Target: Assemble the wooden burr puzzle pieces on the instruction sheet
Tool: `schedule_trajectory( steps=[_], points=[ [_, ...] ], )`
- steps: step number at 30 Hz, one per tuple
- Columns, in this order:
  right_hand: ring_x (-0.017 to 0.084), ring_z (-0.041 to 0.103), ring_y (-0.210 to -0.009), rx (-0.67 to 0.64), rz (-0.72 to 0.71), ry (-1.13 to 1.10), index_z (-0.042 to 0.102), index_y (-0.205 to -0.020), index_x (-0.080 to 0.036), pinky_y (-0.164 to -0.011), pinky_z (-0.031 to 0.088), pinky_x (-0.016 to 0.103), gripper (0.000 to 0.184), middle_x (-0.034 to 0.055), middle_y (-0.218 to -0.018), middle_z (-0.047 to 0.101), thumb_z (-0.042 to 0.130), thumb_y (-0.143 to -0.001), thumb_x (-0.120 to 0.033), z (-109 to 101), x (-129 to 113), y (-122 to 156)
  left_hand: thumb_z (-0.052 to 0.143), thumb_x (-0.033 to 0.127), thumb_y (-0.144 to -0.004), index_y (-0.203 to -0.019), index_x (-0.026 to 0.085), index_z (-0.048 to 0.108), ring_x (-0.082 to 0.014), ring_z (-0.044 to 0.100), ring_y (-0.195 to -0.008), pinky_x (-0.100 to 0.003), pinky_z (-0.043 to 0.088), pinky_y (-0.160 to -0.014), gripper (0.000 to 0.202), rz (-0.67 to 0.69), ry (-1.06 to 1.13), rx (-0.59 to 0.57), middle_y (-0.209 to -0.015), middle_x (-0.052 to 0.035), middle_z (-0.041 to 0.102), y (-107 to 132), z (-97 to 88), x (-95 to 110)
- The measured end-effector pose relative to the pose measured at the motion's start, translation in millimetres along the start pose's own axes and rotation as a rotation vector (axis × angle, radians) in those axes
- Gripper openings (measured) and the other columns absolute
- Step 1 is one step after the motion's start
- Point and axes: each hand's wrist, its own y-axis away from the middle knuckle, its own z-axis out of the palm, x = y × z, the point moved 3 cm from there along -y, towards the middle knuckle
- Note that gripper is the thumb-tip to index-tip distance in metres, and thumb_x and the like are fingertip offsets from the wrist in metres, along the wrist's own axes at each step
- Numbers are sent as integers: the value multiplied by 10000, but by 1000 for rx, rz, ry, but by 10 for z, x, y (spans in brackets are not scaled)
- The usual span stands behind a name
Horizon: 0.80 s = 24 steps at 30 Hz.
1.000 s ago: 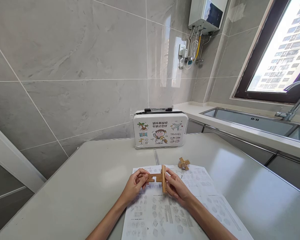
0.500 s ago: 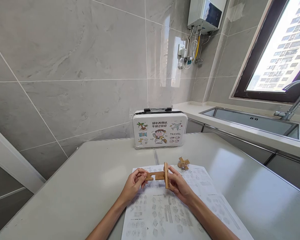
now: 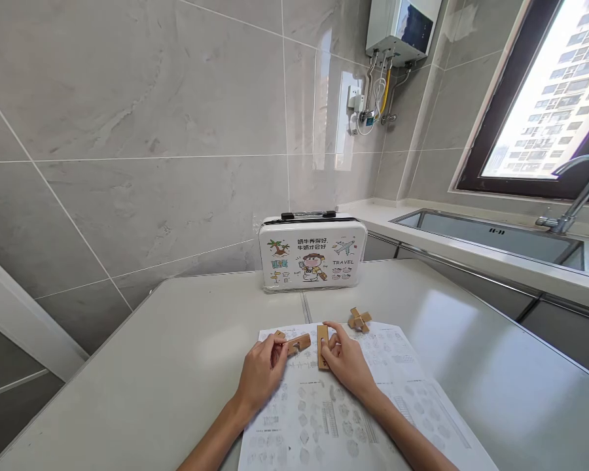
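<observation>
My left hand (image 3: 261, 371) grips a notched wooden puzzle bar (image 3: 298, 343) that points right, low over the printed instruction sheet (image 3: 334, 418). My right hand (image 3: 346, 362) holds a second wooden bar (image 3: 322, 346) by its side, lying lengthwise on the sheet. The two bars are apart, with a small gap between them. A small assembled wooden cross puzzle (image 3: 359, 320) rests at the sheet's far edge, just beyond my right hand.
A white tin case with cartoon travel prints (image 3: 311, 254) stands against the tiled wall at the back of the grey table (image 3: 142, 379). To the right lie a steel sink (image 3: 495, 239) and faucet (image 3: 576, 190) under a window. A water heater (image 3: 402, 26) hangs above.
The two bars were joined as a cross held above the sheet. Now they are pulled apart, and both hands have lowered them to the paper.
</observation>
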Motion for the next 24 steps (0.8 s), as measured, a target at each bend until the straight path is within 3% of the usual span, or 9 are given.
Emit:
schedule_trajectory(
  steps=[4,10,15,20,24],
  points=[
    [199,604,-627,-34,-18,265,576,-1302,-226,-597,358,282,431,-25,-675,630,570,-871,-249,21,21,30,587,441,-956,-988,272,651,-200,566,-612,-297,430,-651,183,66,-14,-108,-675,2,631,34,45,44],
    [197,635,-649,-63,-40,420,598,-1280,-228,-579,299,267,379,-6,-710,682,579,-901,-234,35,30,45,605,375,-931,-1083,280,651,-189,518,-537,-343,501,-740,185,167,67,-277,-612,24,584,85,106,116],
    [198,655,-671,-103,-60,487,636,-1240,-233,-576,278,268,341,-4,-709,707,576,-905,-219,50,3,62,569,319,-938,-1095,284,672,-204,527,-547,-426,514,-901,191,211,25,-287,-593,29,560,82,102,136],
    [196,644,-636,-141,-62,499,653,-1224,-214,-568,275,276,305,0,-667,698,540,-944,-257,62,-22,78,543,311,-952,-1063,301,689,-207,504,-518,-514,410,-1104,183,237,-3,-254,-552,47,515,73,84,186],
    [197,644,-629,-161,-101,459,649,-1225,-228,-578,299,280,293,4,-689,702,533,-963,-291,73,-34,88,551,368,-962,-1049,312,687,-214,500,-524,-520,395,-1125,171,223,34,-235,-539,47,513,81,77,184]
  ],
)
